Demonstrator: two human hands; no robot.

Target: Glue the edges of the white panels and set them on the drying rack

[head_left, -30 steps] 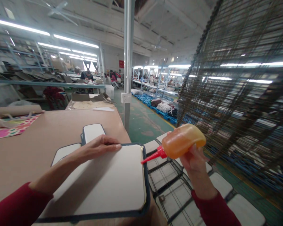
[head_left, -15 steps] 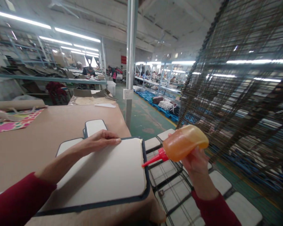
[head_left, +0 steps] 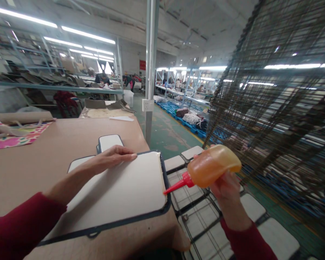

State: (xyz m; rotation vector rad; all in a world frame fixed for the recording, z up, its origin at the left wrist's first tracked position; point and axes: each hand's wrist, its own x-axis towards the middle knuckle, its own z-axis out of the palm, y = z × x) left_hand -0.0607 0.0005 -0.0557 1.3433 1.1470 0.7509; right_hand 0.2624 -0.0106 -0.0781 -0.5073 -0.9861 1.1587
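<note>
Brown and smooth, the bench filled the lower left of the frame. It stood in a big workroom with long bright lights on the ceiling. A grey pole rose in the middle, and the floor beyond it was green. Far back, near the upper middle, other people sat at long tables. A dark wire rack leaned across the right side of the frame. A low wire shelf at the lower right carried more white pads.

The left hand came in from the lower left on a dark red sleeve. It lay flat and open, palm down, with its fingers straight, pressing on the top edge of the big pad. The right hand came up from the lower right, also in a red sleeve. It was closed around the bottle and held it tipped on its side, just off the bench's edge.

The big pad was white and flat, with a dark blue rim and round corners. It lay near the front corner of the bench. Two smaller pads like it lay behind the left hand. The bottle was soft, orange and see-through. Its red tip pointed down and left and sat right at the pad's right edge.
</note>
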